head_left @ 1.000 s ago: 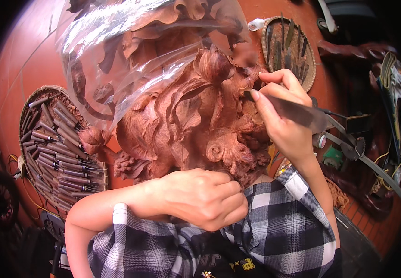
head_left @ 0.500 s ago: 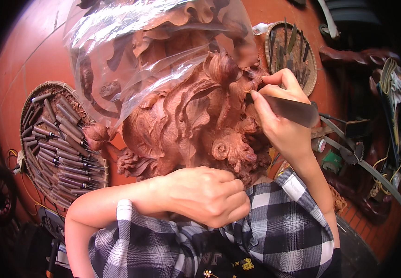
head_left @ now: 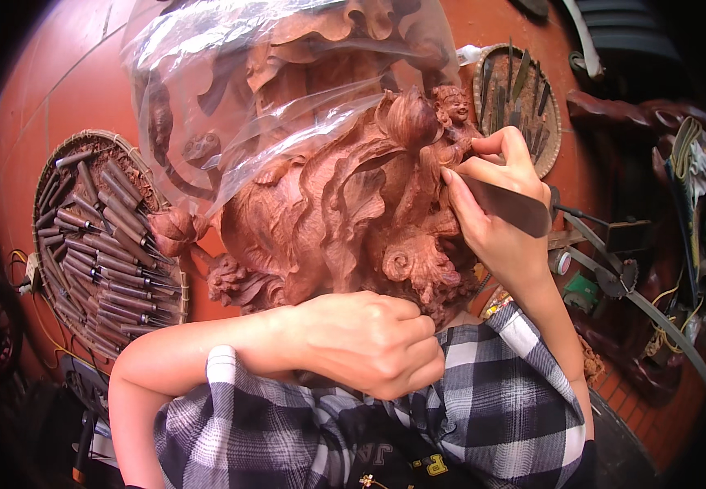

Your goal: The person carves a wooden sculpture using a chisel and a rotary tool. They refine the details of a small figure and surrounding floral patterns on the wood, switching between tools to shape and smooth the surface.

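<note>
A reddish-brown wood carving (head_left: 320,208) with leaf-like folds, curls and a small figure fills the middle. My right hand (head_left: 503,204) pinches a flat, dark, round-ended blade-like tool (head_left: 509,205) at the carving's right side, by the small carved figure (head_left: 452,110). Where the tool's tip meets the wood is hidden by the fingers. My left hand (head_left: 373,342) is closed in a loose fist, palm down, at the carving's near edge. Whatever lies inside its curled fingers cannot be seen.
Clear plastic sheeting (head_left: 198,106) drapes the carving's far part. To the left, a round woven basket (head_left: 169,175) holds several wooden-handled chisels (head_left: 116,273). Another basket (head_left: 555,155) with file-like tools (head_left: 520,81) stands at the far right. Dark carved wood (head_left: 630,106) and metal bars (head_left: 670,314) lie further right.
The view has shifted slightly. The small carved figure beside my right hand, blurred before, now shows sharply. My right hand keeps its pinch on the tool; my left hand stays closed in place.
</note>
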{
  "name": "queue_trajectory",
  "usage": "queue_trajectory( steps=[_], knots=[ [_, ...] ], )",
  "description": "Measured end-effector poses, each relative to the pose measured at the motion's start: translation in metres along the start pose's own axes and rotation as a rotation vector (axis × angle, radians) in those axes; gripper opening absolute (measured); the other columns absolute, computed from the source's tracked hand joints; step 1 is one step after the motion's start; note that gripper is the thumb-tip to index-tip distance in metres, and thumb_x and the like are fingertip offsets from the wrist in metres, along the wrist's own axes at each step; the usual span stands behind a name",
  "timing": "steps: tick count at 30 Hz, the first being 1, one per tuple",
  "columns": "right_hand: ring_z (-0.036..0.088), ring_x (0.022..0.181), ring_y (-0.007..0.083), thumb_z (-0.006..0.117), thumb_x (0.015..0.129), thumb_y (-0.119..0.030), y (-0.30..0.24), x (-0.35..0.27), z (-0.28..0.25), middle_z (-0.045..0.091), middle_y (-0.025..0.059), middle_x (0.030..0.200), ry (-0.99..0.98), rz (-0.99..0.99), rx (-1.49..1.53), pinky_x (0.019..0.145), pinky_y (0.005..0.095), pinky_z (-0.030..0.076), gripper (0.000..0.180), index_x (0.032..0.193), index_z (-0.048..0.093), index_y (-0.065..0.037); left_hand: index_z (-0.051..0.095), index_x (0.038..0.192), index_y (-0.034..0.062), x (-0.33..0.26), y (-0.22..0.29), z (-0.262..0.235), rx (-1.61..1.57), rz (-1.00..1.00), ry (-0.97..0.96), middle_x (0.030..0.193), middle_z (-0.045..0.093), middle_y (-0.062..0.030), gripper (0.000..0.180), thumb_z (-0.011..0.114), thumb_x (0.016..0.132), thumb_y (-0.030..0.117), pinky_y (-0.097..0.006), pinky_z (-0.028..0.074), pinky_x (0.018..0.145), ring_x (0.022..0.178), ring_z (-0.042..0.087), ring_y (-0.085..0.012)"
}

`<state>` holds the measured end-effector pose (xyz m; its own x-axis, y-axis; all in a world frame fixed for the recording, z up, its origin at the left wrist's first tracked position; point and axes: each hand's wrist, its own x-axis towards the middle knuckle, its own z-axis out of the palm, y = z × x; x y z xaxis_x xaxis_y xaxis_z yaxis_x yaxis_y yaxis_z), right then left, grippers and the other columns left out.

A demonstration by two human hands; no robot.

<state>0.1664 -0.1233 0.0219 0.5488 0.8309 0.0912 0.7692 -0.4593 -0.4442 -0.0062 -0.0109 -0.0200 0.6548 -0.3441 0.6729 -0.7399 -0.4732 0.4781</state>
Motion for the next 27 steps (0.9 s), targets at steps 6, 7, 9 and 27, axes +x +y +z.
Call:
queue_trajectory(
  steps=[6,7,9,27],
  knots=[
    [0.068,0.070,0.0314,0.072,0.087,-0.007,0.003,-0.001,0.001,0.060,0.0159,0.095,0.005,0.007,0.033,0.063,0.0387,0.053,0.008,0.082,0.069,-0.001,0.055,0.074,0.0051,0.001,0.000,0.001,0.008,-0.004,0.042,0.067,0.047,-0.0013,0.016,0.062,0.073,0.019,-0.027,0.046,0.056,0.064,0.055,-0.0150],
    [0.067,0.069,0.0305,0.072,0.087,-0.006,0.001,0.000,0.001,0.060,0.0159,0.093,0.020,-0.026,0.001,0.062,0.0377,0.052,0.008,0.082,0.069,-0.001,0.055,0.074,0.0051,0.001,-0.001,0.001,0.010,0.002,0.046,0.068,0.047,-0.0012,0.016,0.062,0.073,0.019,-0.027,0.046,0.056,0.064,0.055,-0.0148],
    [0.069,0.075,0.0295,0.071,0.087,-0.003,-0.001,-0.001,-0.004,0.062,0.0168,0.092,0.009,0.062,0.096,0.068,0.0363,0.053,0.006,0.083,0.068,0.001,0.058,0.080,0.0050,0.003,-0.001,0.000,0.002,0.005,0.025,0.069,0.047,0.0004,0.015,0.064,0.075,0.018,-0.026,0.044,0.055,0.064,0.054,-0.0126],
    [0.068,0.116,0.0391,0.075,0.085,-0.005,0.018,-0.015,-0.012,0.060,0.0231,0.131,-0.097,0.014,0.219,0.097,0.0410,0.055,0.008,0.089,0.071,0.002,0.063,0.087,0.0037,0.007,-0.003,-0.012,0.027,0.024,-0.033,0.074,0.052,0.0005,0.017,0.065,0.075,0.016,-0.024,0.043,0.056,0.064,0.054,-0.0110]
  ],
)
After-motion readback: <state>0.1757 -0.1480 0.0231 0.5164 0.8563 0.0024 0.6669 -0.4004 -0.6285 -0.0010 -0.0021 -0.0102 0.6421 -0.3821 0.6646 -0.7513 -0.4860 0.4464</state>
